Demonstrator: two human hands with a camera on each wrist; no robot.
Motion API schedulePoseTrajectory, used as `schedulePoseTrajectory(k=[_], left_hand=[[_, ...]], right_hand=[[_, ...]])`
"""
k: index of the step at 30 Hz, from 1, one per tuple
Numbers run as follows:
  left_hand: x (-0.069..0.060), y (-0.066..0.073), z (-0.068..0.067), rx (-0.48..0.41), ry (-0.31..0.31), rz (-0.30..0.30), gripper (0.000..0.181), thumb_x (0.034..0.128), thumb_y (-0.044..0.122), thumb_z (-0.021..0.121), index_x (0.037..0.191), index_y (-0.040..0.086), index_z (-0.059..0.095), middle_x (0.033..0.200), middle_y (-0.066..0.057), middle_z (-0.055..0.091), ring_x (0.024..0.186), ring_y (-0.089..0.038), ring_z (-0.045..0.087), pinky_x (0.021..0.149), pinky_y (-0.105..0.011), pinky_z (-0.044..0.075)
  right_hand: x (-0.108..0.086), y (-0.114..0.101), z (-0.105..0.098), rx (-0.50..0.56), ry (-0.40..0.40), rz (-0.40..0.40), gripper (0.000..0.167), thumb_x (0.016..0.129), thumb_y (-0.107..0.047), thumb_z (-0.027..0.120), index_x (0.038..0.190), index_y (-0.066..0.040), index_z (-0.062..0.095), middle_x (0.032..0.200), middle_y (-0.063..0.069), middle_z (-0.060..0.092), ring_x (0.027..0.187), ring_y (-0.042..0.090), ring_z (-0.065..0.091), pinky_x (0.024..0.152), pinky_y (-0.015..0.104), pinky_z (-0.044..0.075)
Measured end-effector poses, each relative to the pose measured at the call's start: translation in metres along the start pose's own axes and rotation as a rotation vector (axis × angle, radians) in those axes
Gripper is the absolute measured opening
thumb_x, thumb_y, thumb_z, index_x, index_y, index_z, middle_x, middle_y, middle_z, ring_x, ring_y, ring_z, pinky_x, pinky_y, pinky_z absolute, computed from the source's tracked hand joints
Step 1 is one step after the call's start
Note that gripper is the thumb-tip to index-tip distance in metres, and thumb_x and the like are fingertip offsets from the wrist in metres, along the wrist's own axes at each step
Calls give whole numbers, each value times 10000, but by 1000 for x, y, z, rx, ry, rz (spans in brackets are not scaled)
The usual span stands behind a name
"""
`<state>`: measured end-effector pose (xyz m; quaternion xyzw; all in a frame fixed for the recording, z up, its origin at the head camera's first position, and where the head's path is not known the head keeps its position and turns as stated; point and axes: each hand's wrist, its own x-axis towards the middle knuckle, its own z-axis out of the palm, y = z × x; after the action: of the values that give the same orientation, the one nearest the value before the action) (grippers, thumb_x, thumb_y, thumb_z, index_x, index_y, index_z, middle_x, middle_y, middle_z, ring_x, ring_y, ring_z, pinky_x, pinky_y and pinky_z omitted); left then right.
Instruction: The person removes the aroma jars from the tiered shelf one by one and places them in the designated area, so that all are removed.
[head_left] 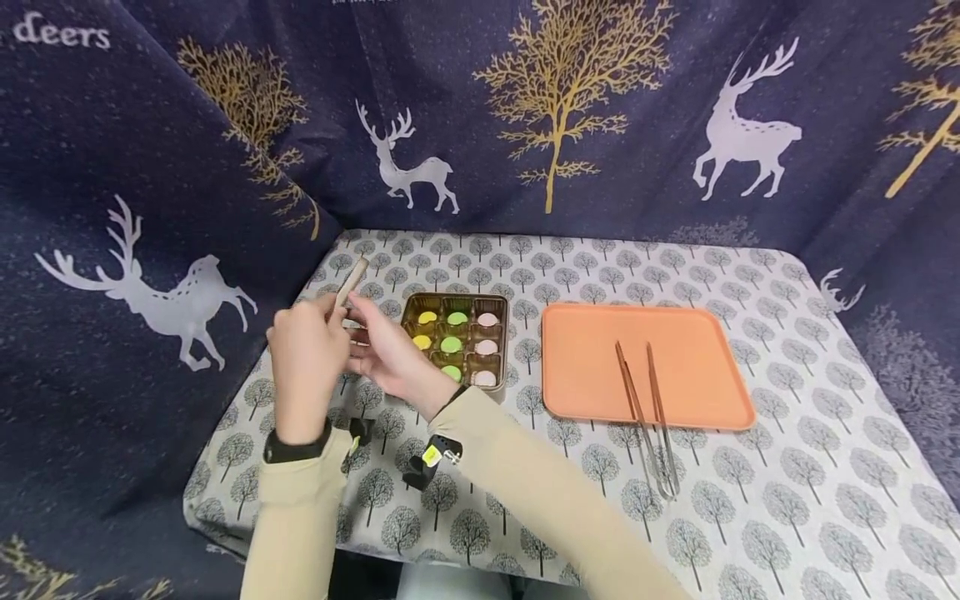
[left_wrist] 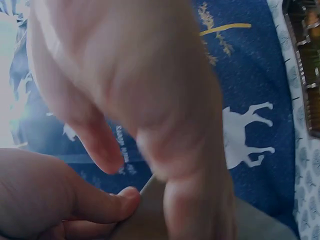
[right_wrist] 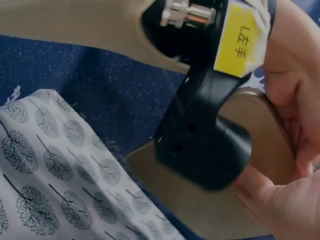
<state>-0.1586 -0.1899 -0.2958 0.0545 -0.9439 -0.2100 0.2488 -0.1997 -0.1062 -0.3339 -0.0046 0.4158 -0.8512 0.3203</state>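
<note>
At the table's left side my left hand (head_left: pixel 306 358) holds a flat beige tray-like panel (head_left: pixel 352 282) with a rim and a rounded corner. The head view has it nearly edge-on, while the right wrist view shows its broad face (right_wrist: pixel 200 215). My right hand (head_left: pixel 390 346) grips the same panel, its thumb against the face. Just right of the hands sits a brown compartment tray (head_left: pixel 504 333) with yellow discs (head_left: pixel 427 317), green discs (head_left: pixel 451 344) and pink discs (head_left: pixel 487 347) in its cells. My right hand covers its lower left corner.
An orange tray (head_left: pixel 592 358) lies on the right half of the table. Tongs (head_left: pixel 662 467) rest across its front edge, their brown tips on it. A dark deer-print curtain (head_left: pixel 465 50) hangs behind and left of the tree-print tablecloth (head_left: pixel 795 467).
</note>
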Motion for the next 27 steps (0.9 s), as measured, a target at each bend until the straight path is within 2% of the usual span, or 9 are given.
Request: schedulePoseTrajectory(k=[5,10,12,14,16,19,23,25,27], left_hand=[[-8,-2,19,6,-66,50,226,889,-8,563,1050,-71,707,1043,-266,700,930,-520,644,744,-640,490],[-13,-8,25,-31,-200,12,320,946,95,513,1183,-48,674,1358,-253,563,1185,-534,538,921,-708,415],[-12,-16,22,-77,-187,-50,334,975,152,498,1194,-28,674,1393,-234,542,1234,-510,515,987,-677,394],[-11,-31,18,-104,-111,-125,346,980,186,498,1192,-21,677,1374,-227,561,1234,-494,521,1015,-644,390],[-10,-50,12,-118,-10,-227,356,979,184,479,1183,-27,681,1321,-235,598,1217,-485,532,1015,-619,396],[-11,-86,4,-99,64,-403,397,981,179,420,1224,-32,654,1302,-279,588,1223,-526,489,1023,-633,361],[-14,-133,6,-159,3,-585,405,988,188,389,1119,-25,707,1130,-262,676,1114,-435,595,957,-492,456],[-16,-149,11,-261,-44,-640,375,987,174,435,1103,-50,711,893,-194,724,854,-250,711,786,-312,544],[-18,-159,16,-298,-69,-681,347,966,160,501,1152,-66,688,761,-111,727,610,-68,674,566,-175,506]], right_hand=[[7,7,-4,40,111,-37,226,1005,-267,524,1063,-84,644,870,-3,597,719,85,573,616,175,509],[11,14,-19,-60,134,-35,262,1053,-249,408,979,-87,600,770,-15,558,582,56,526,505,168,455],[12,16,-24,-96,134,-32,304,1063,-261,376,1067,-49,594,810,25,602,618,90,587,550,211,516],[13,16,-26,-97,122,-33,354,1068,-266,355,1200,-9,560,969,124,665,806,220,694,716,327,592],[15,16,-28,-91,122,-33,386,1069,-273,348,1285,-3,520,1134,202,656,1015,354,684,871,446,571],[16,15,-30,-90,118,-36,392,1073,-273,334,1295,-8,516,1237,235,628,1163,400,617,965,505,514],[19,16,-33,-68,126,-30,368,1071,-275,341,1273,-26,521,1208,215,641,1169,391,615,965,500,516],[21,17,-34,-57,129,-24,361,1069,-283,346,1268,-35,517,1185,200,645,1162,384,620,975,503,510],[24,20,-34,-61,139,-9,363,1068,-292,351,1272,-39,510,1144,168,653,1119,353,645,984,500,504]])
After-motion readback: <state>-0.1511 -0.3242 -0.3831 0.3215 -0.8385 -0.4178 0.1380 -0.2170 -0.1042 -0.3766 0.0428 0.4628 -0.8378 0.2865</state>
